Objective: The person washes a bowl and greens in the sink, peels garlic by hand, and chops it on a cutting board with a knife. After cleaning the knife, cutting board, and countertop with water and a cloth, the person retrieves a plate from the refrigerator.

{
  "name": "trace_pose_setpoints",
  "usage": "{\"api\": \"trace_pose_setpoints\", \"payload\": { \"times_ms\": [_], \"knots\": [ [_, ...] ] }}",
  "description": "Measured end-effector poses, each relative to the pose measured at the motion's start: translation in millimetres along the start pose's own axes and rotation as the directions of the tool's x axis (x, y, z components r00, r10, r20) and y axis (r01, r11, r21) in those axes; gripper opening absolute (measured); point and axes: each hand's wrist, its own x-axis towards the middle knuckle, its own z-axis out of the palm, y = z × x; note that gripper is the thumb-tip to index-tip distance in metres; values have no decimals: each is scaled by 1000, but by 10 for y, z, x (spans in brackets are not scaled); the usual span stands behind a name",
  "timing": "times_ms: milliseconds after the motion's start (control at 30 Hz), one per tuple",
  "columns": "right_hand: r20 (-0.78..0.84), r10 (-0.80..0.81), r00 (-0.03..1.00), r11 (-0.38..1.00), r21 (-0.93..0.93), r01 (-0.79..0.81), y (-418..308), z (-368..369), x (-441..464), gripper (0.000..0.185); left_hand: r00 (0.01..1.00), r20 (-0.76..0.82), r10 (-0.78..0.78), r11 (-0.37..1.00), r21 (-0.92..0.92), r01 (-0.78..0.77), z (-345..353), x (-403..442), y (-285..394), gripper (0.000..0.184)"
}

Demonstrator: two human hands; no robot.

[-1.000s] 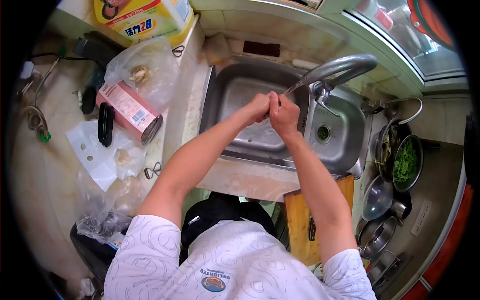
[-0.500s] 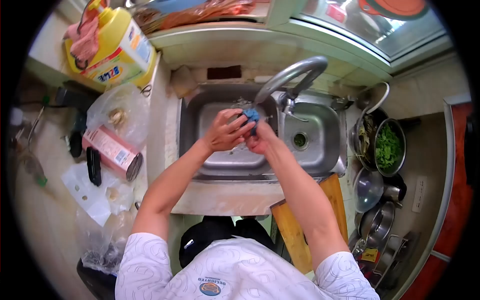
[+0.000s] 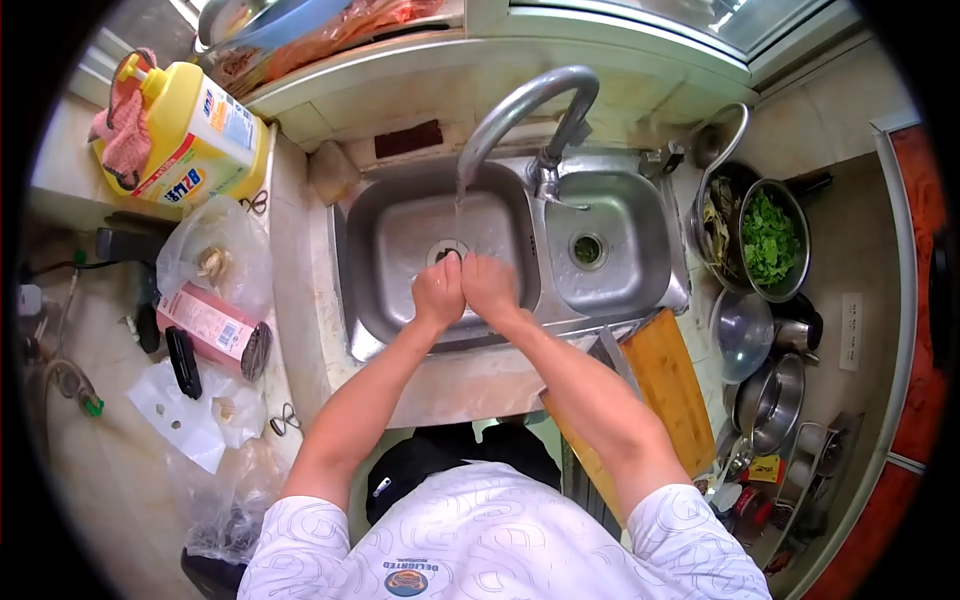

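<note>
My left hand (image 3: pixel 438 296) and my right hand (image 3: pixel 490 287) are closed into fists, pressed side by side over the front of the larger left sink basin (image 3: pixel 390 250). The small blue cloth seen in them a moment ago is hidden now, apparently squeezed inside both fists. Just beyond my hands, a thin stream of water falls from the curved metal faucet (image 3: pixel 520 95) toward the drain. The right hand is slightly blurred.
The smaller basin (image 3: pixel 630 230) adjoins on the right. A wooden cutting board (image 3: pixel 670 385) leans near my right forearm. Bowls with green leaves (image 3: pixel 770 240) and pots stand further right. A yellow detergent jug (image 3: pixel 190 135), plastic bags and a pink package (image 3: pixel 212 325) lie left.
My hands have turned from fingers spread around the blue cloth to closed fists pressed together, lower and nearer me. The cloth has gone out of sight. The head view has shifted slightly.
</note>
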Motion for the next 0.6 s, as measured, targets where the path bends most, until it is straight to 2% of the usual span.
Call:
{"api": "trace_pose_setpoints", "payload": {
  "times_ms": [67, 100, 167, 200, 233, 267, 300, 333, 367, 400, 433, 467, 500, 533, 567, 600],
  "knots": [
    [13, 30, 999, 995, 98, -31, 3, -167, -19, 35, 980, 136, -144, 961, -219, 171, 56, 13, -7, 45],
    [10, 29, 1000, 995, 95, -29, 39, -202, -38, 35, 981, 134, -140, 960, -222, 168, 137, -5, -90, 45],
    [57, 41, 998, 997, 64, -45, 104, -302, -77, 31, 911, 333, -243, 896, -283, 343, 291, 1, -234, 52],
    [49, 31, 998, 998, 54, -34, 114, -378, -66, 31, 917, 323, -234, 896, -295, 333, 157, 74, -79, 52],
    [47, 12, 999, 991, 129, -18, 100, -466, -94, 32, 745, 514, -425, 770, -227, 596, -115, 120, 194, 54],
    [38, -6, 999, 979, 204, -2, 112, -547, -85, 34, 501, 667, -551, 597, -104, 796, -285, 154, 347, 57],
    [-85, 43, 995, 984, 177, -28, 213, -550, -25, 39, 462, 723, -514, 540, -146, 829, -326, 125, 197, 58],
    [-112, 246, 963, 949, 229, -216, 352, -585, 69, 41, 473, 721, -506, 548, -154, 822, -320, 57, 91, 58],
    [-126, 436, 891, 875, 288, -388, 540, -623, 191, 43, 463, 766, -446, 371, -313, 874, -362, -1, 75, 58],
    [-147, 442, 885, 878, 274, -393, 803, -626, 331, 46, 464, 801, -379, 163, -436, 885, -409, -71, 44, 58],
    [-168, 448, 878, 879, 261, -399, 1056, -683, 491, 48, 470, 833, -292, 139, -449, 883, -418, -126, -47, 59],
    [-50, 493, 868, 796, 429, -428, 1228, -810, 629, 52, 478, 827, -295, 143, -457, 878, -437, -157, -16, 59],
    [-96, 527, 845, 791, 420, -446, 1296, -882, 762, 55, 482, 840, -249, 47, -486, 872, -444, -200, 51, 57],
    [26, 560, 828, 714, 492, -498, 1304, -952, 821, 53, 488, 849, -204, -50, -507, 861, -461, -252, 93, 55],
    [-27, 487, 873, 820, 358, -446, 1239, -916, 803, 52, 540, 832, -127, -66, -550, 832, -440, -292, 57, 49],
    [-71, 404, 912, 900, 208, -382, 1107, -913, 733, 51, 545, 828, -130, -63, -556, 829, -464, -294, 112, 49]
  ]
}}
